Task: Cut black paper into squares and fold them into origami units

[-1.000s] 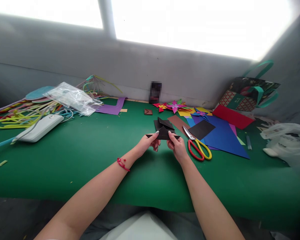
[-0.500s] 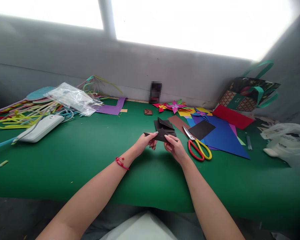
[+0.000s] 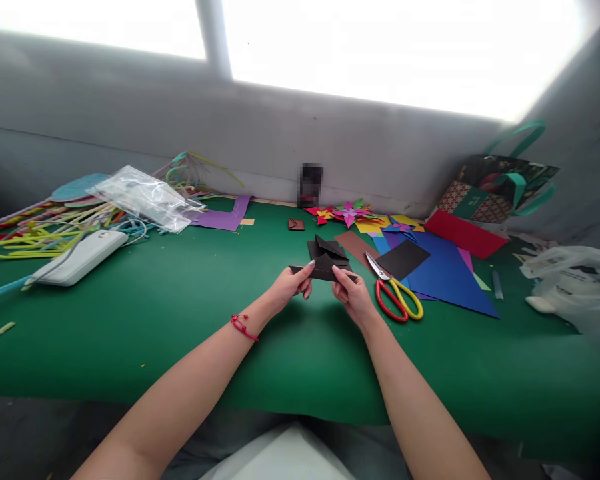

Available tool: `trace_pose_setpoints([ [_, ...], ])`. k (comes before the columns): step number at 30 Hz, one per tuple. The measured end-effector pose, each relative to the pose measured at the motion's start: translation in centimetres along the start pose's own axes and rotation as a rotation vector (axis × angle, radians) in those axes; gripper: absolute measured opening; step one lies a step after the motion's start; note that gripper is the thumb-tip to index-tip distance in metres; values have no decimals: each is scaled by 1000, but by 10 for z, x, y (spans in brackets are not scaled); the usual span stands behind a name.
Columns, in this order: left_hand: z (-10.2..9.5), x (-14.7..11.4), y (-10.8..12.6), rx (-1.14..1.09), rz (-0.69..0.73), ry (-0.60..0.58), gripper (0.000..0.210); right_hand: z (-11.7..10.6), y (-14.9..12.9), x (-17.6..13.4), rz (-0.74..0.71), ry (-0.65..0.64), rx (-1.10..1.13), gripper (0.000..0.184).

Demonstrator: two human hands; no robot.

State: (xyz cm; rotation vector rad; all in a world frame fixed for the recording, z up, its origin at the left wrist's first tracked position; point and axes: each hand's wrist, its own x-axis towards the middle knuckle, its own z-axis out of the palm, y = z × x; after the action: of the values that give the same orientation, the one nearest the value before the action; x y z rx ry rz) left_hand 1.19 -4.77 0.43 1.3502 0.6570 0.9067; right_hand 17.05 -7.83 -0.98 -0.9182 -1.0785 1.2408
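Note:
A folded piece of black paper (image 3: 323, 271) is held up off the table between my two hands. My left hand (image 3: 291, 288) pinches its left end, thumb on top. At the right end, my right hand (image 3: 350, 291) grips it the same way; the fingers beneath are partly hidden. Just behind it lie more folded black paper pieces (image 3: 333, 249), partly covered by the one I hold. To the right of my right hand rest scissors (image 3: 393, 293) with one red and one yellow handle, blades slightly apart.
Green table (image 3: 180, 320). Right: flat black paper (image 3: 403, 259), blue paper (image 3: 450, 273), red paper (image 3: 465, 233), a plastic bag (image 3: 570, 280). At the back, folded paper flowers (image 3: 350, 213) and a small brown folded piece (image 3: 296, 225). Left: a white power strip (image 3: 83, 257) and pipe cleaners (image 3: 25, 243).
My right thumb has shifted slightly right along the black paper's edge, and the paper sits a little flatter. Both hands keep hold of it.

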Motion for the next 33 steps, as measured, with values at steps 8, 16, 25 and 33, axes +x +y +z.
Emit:
trace_pose_setpoints([
  [8, -5, 3, -3, -171, -132, 51, 53, 4, -1, 1, 116, -69, 40, 39],
  [16, -6, 6, -8, -107, -116, 53, 52, -1, 2, 4, 39, 38, -10, 33],
  [25, -3, 8, -11, 15, -85, 41, 49, -2, 3, 6, 115, 113, 85, 34],
  [33, -2, 10, -15, 1, -155, 0, 50, -4, 4, 9, 29, 272, 5, 32],
])
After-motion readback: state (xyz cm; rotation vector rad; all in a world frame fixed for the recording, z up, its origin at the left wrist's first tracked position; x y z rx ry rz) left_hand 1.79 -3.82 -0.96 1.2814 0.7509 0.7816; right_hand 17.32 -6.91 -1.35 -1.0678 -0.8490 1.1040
